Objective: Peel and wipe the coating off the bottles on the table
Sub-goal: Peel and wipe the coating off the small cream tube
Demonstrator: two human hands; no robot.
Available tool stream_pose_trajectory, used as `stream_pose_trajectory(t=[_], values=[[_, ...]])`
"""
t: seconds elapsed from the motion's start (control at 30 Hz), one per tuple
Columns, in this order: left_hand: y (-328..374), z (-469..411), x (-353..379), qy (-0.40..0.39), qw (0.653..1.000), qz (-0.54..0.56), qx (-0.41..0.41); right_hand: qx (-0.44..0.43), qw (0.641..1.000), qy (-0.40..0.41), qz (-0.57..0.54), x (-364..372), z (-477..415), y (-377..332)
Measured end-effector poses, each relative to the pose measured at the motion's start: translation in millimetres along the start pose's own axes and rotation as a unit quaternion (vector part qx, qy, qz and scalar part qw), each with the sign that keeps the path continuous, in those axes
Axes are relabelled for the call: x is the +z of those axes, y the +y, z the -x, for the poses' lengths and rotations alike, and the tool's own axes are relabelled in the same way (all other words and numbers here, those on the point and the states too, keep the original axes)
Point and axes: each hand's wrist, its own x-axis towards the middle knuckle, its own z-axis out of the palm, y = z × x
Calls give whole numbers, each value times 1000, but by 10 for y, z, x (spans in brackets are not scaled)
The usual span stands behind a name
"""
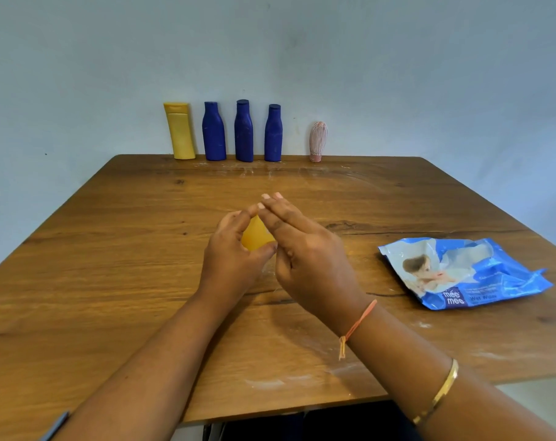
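**Bare wood left and ahead, wipes pack on the right**

Left of the left hand [235, 253] the table [95, 249] is bare wood out to its edge. Right of the right hand [308, 253], apart from it, a crumpled wipes pack [461, 275] lies flat. Well beyond both hands, a yellow bottle [179, 132], three blue bottles [244, 132] and a pink bottle [318, 141] stand along the far edge, with narrow gaps between them. The hands meet on a yellow item [256, 238].

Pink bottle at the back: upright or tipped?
Upright. The pink bottle stands on end at the table's far edge, just right of a blue bottle.
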Motion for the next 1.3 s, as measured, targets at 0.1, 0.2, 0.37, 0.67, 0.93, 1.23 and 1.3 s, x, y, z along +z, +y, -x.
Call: stream_pose_trajectory(t=[0.1, 0.2, 0.37, 0.67, 0.93, 1.23, 1.3], values=[[6, 21, 12, -15, 1000, -8, 13, 17, 1000, 15, -20, 8, -55, 33], [-10, 29, 11, -10, 1000, 19, 9, 58, 998, 22, -31, 20, -103, 84], [-42, 12, 29, 7, 999, 41, -13, 76, 996, 33, -26, 82, -7, 6], [6, 33, 7, 22, 999, 33, -5, 59, 997, 17, -50, 55, -64, -20], [-5, 24, 5, 68, 997, 28, 2, 162, 980, 16, -115, 85, -43, -29], [-21, -19, -3, 75, 992, -89, 41, 568, 697, 33, -436, -62, -126, 146], [-28, -12, 4, 63, 991, -108, 57, 591, 640, -9, -491, -135, -159, 197]])
